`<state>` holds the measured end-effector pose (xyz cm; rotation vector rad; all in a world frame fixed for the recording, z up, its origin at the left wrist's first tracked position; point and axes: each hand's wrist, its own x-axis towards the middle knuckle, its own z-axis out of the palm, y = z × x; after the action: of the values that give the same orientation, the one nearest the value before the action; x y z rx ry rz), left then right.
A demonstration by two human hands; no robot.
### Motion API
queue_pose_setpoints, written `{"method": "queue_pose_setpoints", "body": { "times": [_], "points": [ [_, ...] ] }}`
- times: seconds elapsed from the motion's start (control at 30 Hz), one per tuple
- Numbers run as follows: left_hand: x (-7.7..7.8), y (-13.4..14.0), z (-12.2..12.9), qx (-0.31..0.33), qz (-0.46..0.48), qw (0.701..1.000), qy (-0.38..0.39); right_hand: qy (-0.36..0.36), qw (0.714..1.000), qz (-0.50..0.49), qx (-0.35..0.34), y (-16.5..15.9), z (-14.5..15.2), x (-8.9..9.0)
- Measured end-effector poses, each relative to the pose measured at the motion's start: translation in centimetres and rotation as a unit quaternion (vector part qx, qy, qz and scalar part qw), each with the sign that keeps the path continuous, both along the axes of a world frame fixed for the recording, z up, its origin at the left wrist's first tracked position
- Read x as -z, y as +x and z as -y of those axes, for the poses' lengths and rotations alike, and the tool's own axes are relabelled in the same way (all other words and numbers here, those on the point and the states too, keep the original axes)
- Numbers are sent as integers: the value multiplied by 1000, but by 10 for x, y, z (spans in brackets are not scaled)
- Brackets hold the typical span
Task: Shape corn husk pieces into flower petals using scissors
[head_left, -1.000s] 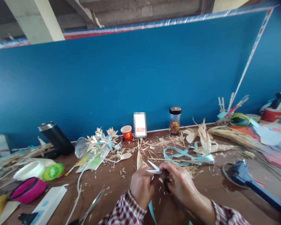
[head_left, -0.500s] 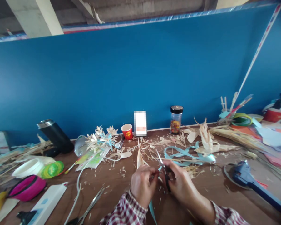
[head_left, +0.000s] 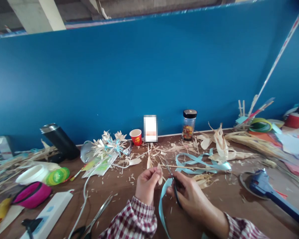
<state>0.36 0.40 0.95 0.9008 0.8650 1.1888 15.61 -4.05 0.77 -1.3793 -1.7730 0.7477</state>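
Observation:
My left hand [head_left: 146, 187] pinches a small pale piece of corn husk [head_left: 160, 177] between thumb and fingertips. Black-handled scissors [head_left: 175, 190] sit in my right hand [head_left: 193, 196], their blades pointing up and to the left, close to the husk piece. A light blue ribbon [head_left: 161, 205] curves down between my hands, its upper end by the fingers of my right hand; whether those fingers hold it I cannot tell. Beyond my hands lie a pointed husk strip [head_left: 149, 162], a thin straw stalk [head_left: 189, 167] and loose scraps.
A second pair of scissors [head_left: 99, 210] and a white power strip [head_left: 51, 212] lie at left. Husk flowers [head_left: 108, 144], a red paper cup [head_left: 136, 137] and a black-lidded jar [head_left: 188, 124] stand along the blue partition [head_left: 149, 73]. A blue glue gun [head_left: 261, 186] lies right.
My hands have moved apart. The husk piece now shows upright in my left fingers, and the blue ribbon's upper part has come into sight near my right hand. The scissors remain in my right hand.

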Motion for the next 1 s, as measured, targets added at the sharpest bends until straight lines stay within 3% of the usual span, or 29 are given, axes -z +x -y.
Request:
{"method": "queue_pose_setpoints", "body": {
  "times": [0.17, 0.33, 0.83, 1.0],
  "points": [
    [2, 3, 2, -26, 36, 999, -23, -5, 998, 62, -3, -3, 1, 0],
    [8, 4, 2, -5, 43, 999, -21, -3, 995, 96, 2, -4, 3, -3],
    [13, 5, 5, 50, 90, 991, -89, -20, 995, 94, -8, 0, 0, -2],
    [11, 6, 5, 41, 86, 992, -87, -19, 995, 96, -4, 0, 0, -3]
  ]
}}
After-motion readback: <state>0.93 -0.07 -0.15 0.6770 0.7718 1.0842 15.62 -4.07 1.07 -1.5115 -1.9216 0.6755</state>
